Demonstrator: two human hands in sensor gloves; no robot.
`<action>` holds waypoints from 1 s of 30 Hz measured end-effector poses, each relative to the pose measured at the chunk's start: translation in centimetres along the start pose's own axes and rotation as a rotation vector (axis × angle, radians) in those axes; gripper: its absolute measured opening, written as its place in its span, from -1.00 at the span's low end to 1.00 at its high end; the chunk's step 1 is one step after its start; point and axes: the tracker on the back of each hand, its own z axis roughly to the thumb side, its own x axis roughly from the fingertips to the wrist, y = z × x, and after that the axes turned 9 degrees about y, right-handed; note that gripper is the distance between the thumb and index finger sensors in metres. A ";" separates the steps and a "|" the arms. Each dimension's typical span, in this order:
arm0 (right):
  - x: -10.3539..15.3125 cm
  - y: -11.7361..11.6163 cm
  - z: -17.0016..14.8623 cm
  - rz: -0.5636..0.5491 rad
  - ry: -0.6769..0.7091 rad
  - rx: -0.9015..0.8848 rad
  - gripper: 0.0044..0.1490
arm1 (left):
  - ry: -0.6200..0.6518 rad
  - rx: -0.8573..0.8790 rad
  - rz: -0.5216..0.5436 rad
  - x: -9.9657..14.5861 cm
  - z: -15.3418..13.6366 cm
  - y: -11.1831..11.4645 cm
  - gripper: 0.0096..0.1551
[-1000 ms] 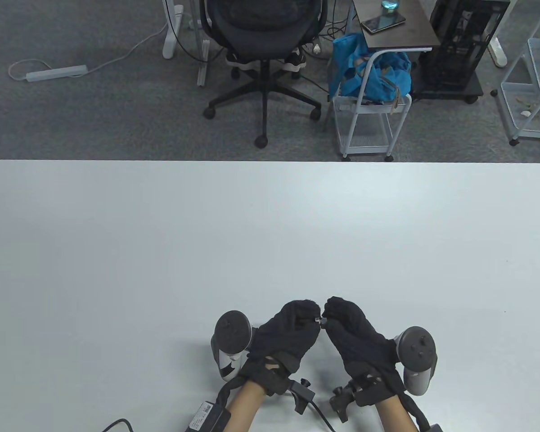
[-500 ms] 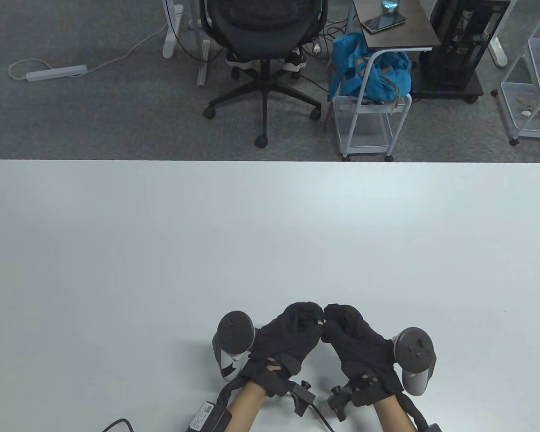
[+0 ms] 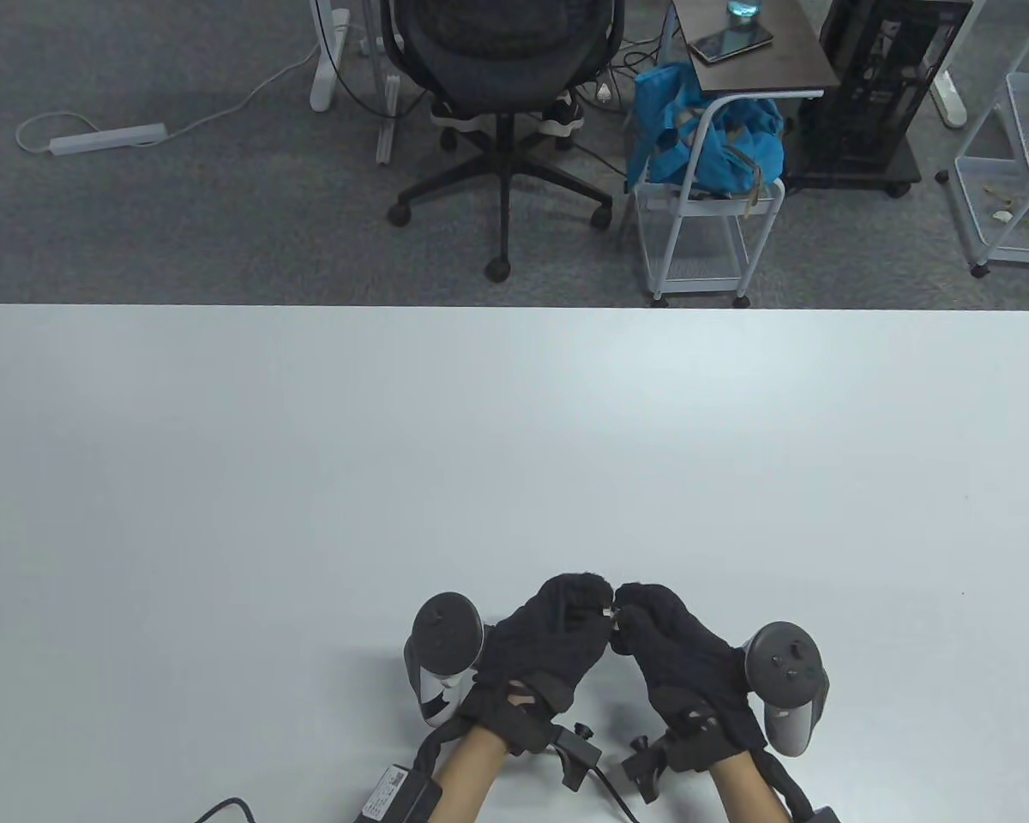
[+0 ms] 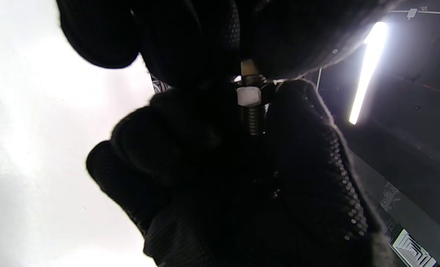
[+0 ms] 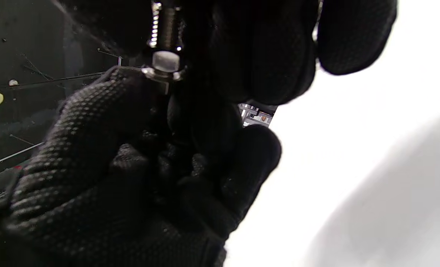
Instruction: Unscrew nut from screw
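In the table view my hands meet fingertip to fingertip near the table's front edge, with the small metal screw (image 3: pixel 610 611) just visible between them. My left hand (image 3: pixel 566 626) grips the head end of the screw (image 5: pixel 163 86), below a washer (image 5: pixel 164 74). The silver nut (image 4: pixel 248 97) sits on the thread close to that end; it also shows in the right wrist view (image 5: pixel 165 61). My right hand (image 3: pixel 656 630) pinches around the nut, thumb (image 4: pixel 297 111) on one side, and the threaded shaft (image 4: pixel 255 120) runs into its curled fingers. The screw's head is hidden.
The white table (image 3: pixel 514 446) stretches far ahead of my hands. A cable and a small box (image 3: pixel 394 789) lie at the front edge by my left forearm. Beyond the table stand an office chair (image 3: pixel 502 51) and a cart with a blue bag (image 3: pixel 703 137).
Both hands have sunk slightly toward the front edge and closed in around the screw. The right hand has rolled a little, its tracker shifting left.
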 end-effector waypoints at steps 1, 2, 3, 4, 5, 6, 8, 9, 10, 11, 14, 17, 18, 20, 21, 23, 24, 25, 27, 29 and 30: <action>0.0 0.0 0.1 -0.009 0.009 0.007 -0.30 | -0.002 0.002 0.003 0.0 0.0 0.0 -0.46; -0.1 0.1 0.2 0.004 0.027 0.014 -0.31 | -0.003 0.001 0.001 0.0 0.0 -0.1 -0.46; -0.1 0.1 0.3 0.012 0.034 0.014 -0.32 | -0.005 0.001 0.002 0.0 0.0 0.0 -0.46; -0.1 0.1 0.3 0.007 0.039 0.009 -0.32 | -0.005 0.001 0.003 0.0 -0.1 0.0 -0.46; -0.2 0.2 0.4 0.003 0.052 -0.008 -0.34 | -0.006 0.000 -0.001 0.0 0.0 0.0 -0.46; -0.2 0.2 0.4 0.004 0.058 -0.015 -0.35 | -0.006 0.000 -0.002 0.0 0.0 0.0 -0.46; -0.2 0.2 0.6 0.019 0.071 -0.015 -0.36 | -0.011 0.003 0.007 0.0 0.0 -0.1 -0.47; -0.2 0.2 0.7 0.026 0.072 -0.023 -0.38 | -0.014 0.007 0.012 0.0 -0.1 -0.1 -0.47; -0.2 0.2 0.7 0.031 0.067 -0.040 -0.40 | -0.019 0.004 0.015 0.1 -0.1 -0.1 -0.47; -0.3 0.2 0.7 0.049 0.064 -0.060 -0.40 | -0.016 0.007 0.015 0.0 -0.1 -0.1 -0.46; -0.2 0.2 0.4 0.033 0.051 -0.098 -0.30 | -0.017 0.017 0.021 0.0 -0.1 -0.1 -0.46; -0.1 0.3 0.0 0.004 0.028 -0.060 -0.17 | -0.010 0.012 0.014 0.0 -0.1 -0.1 -0.47; 0.0 0.3 -0.2 0.004 -0.011 -0.036 -0.15 | -0.007 0.010 0.012 0.0 0.0 -0.1 -0.46; 0.0 0.2 -0.4 0.014 -0.032 -0.020 -0.15 | -0.003 0.008 0.011 0.0 0.0 -0.1 -0.47; -0.1 0.2 -0.5 0.015 -0.033 -0.020 -0.18 | -0.001 0.009 0.011 0.0 -0.1 -0.1 -0.46; -0.1 0.1 -0.3 0.013 -0.031 -0.026 -0.28 | 0.001 0.006 0.007 0.0 0.0 0.0 -0.47; -0.1 0.1 -0.2 0.013 -0.022 -0.020 -0.29 | 0.001 0.003 0.007 0.0 0.0 -0.1 -0.47; -0.1 0.1 -0.1 0.012 -0.010 -0.005 -0.30 | 0.001 0.007 0.010 0.0 -0.1 -0.1 -0.47; -0.2 0.1 0.0 0.018 0.012 -0.006 -0.30 | -0.004 0.014 0.010 0.0 -0.1 -0.1 -0.46; -0.2 0.1 0.1 0.027 0.022 -0.032 -0.31 | -0.006 0.019 0.015 0.0 -0.1 -0.2 -0.47; -0.2 0.0 0.2 0.031 0.030 -0.044 -0.32 | -0.008 0.021 0.016 0.0 -0.1 -0.2 -0.47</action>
